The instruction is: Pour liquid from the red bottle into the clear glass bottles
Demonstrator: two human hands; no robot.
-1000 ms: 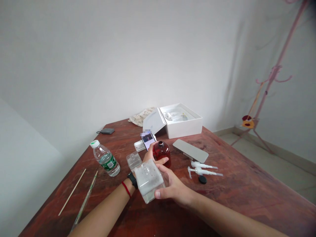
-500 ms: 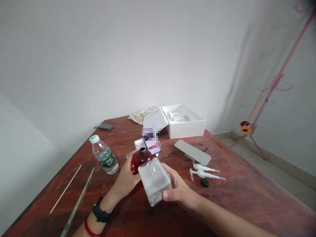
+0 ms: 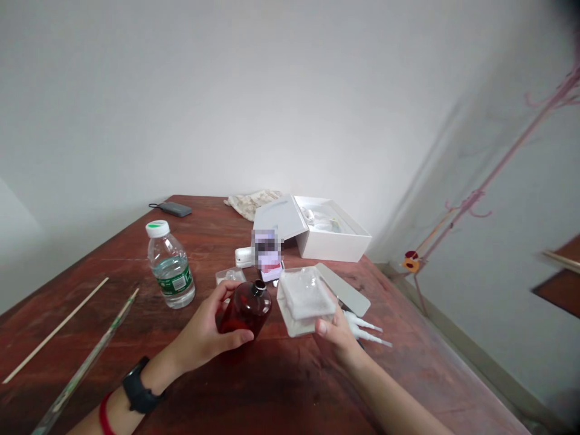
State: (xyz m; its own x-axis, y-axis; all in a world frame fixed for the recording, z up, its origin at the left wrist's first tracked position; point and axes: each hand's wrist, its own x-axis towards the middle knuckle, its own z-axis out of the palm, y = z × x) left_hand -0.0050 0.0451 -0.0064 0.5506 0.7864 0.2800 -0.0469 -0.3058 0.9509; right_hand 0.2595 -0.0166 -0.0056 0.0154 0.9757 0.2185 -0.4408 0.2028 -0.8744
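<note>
My left hand (image 3: 212,329) is wrapped round a dark red-brown bottle (image 3: 248,309) with an uncapped, narrow neck. The bottle leans a little to the right. In my right hand (image 3: 338,332) is a clear square bottle (image 3: 304,302), tilted, its inside whitish with foam or droplets. The two bottles are apart, side by side over the table. Just beyond my right hand lie white pump heads (image 3: 367,329), partly covered by it. Behind the square bottle rests a flat grey case (image 3: 347,290).
A water bottle (image 3: 171,269) with a white cap stands at left, near a thin wooden stick (image 3: 57,329) and a wrapped stick (image 3: 90,362). Farther back are a phone (image 3: 269,263), a white earphone case (image 3: 243,257), an open white box (image 3: 335,244), a cloth (image 3: 251,204) and a grey power bank (image 3: 174,209).
The bottles have moved apart: the red-brown one left and lower, the square one right and upward, its tilt altered. The camera view has shifted. Both hands keep their hold.
</note>
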